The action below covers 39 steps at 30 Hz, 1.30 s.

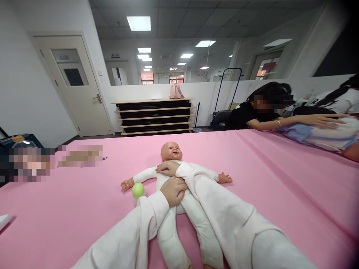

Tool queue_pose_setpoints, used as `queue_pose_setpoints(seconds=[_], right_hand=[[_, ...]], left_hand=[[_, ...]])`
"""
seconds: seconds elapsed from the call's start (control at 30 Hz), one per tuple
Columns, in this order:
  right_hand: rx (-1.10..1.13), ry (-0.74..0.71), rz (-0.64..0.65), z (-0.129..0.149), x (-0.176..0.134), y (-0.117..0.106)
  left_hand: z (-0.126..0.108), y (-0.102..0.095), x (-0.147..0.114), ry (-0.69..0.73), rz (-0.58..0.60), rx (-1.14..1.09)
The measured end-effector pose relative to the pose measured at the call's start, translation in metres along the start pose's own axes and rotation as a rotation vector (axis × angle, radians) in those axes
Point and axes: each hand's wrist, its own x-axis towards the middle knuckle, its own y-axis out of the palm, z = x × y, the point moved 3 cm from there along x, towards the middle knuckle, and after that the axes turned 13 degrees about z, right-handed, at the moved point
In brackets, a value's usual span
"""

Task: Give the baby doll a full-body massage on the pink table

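Observation:
A baby doll with a bare head and a white cloth body lies on its back on the pink-covered table, arms spread out. Across its upper chest rests my right hand, fingers laid flat and pointing left. My left hand lies lower, on the doll's belly, with its fingers slightly bent and partly under my right sleeve; it grips nothing that I can see. Left of the doll, close to my left sleeve, stands a small container with a round light-green cap. My sleeves hide part of the doll's trunk and the container.
At the right, another person leans over the table, arm stretched across another cloth-covered figure. A bottle with an orange cap is at the far left, near a blurred tan item. Behind the table stands a shelf bearing a pink backpack.

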Motion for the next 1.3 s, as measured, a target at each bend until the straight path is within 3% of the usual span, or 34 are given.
queue_pose_setpoints(seconds=[0.1, 0.23, 0.4, 0.6, 0.8, 0.93, 1.03, 1.13, 1.2, 1.3], right_hand=[[0.038, 0.046, -0.033, -0.008, -0.001, 0.002], [0.094, 0.112, -0.160, -0.016, -0.008, 0.004], [0.007, 0.067, -0.191, -0.017, -0.026, 0.010], [-0.112, 0.169, -0.240, -0.010, -0.059, 0.026], [-0.019, 0.311, -0.182, 0.005, -0.105, 0.055], [0.043, 0.254, -0.139, 0.021, -0.120, 0.044], [0.031, 0.238, -0.084, 0.031, -0.108, 0.014], [-0.016, 0.221, -0.040, 0.039, -0.076, -0.012], [-0.065, 0.191, 0.016, 0.042, -0.049, -0.017], [-0.123, 0.150, 0.183, 0.038, -0.015, -0.007]], left_hand=[[0.003, -0.003, -0.003, -0.117, -0.080, -0.072], [0.002, -0.005, -0.008, -0.213, -0.092, -0.102], [0.001, -0.007, -0.019, -0.324, -0.100, -0.102], [0.000, -0.004, -0.026, -0.362, -0.033, -0.045], [-0.012, -0.001, -0.046, -0.358, 0.015, -0.029], [-0.031, -0.005, -0.058, -0.232, 0.014, 0.068], [-0.043, -0.010, -0.047, -0.045, 0.066, 0.129], [-0.048, -0.016, -0.023, 0.072, 0.141, 0.163], [-0.048, -0.018, -0.006, 0.136, 0.192, 0.184], [-0.042, -0.017, 0.011, 0.171, 0.246, 0.220]])
